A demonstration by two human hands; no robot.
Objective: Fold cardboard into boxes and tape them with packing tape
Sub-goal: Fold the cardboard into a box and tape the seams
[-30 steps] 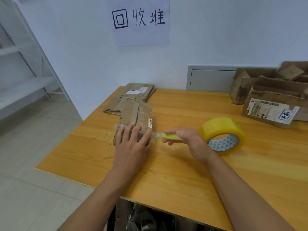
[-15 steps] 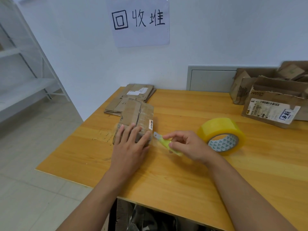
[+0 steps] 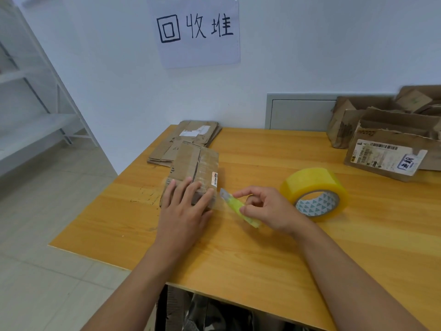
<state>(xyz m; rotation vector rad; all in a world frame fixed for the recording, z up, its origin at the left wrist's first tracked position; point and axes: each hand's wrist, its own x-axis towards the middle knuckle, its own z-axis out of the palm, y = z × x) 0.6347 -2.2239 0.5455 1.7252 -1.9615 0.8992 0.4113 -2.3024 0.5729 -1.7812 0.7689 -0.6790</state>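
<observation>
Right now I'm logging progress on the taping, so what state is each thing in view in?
Box: closed, taped, flat on the table.
Left hand: fingers straight, pressing the box's near end.
Right hand: pinching the cutter.
Cutter: blade out, pointing at the box.
Tape roll: lying on the table, untouched.
Flattened cardboard: stacked, unfolded.

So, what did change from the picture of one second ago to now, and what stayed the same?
The right hand drew the yellow-green cutter back from the box's near right corner and tilted it, so the blade now points up and left, just off the cardboard box. It holds the cutter as before. The left hand still presses flat on the box; the tape roll and the flat cardboard stack did not move.
</observation>
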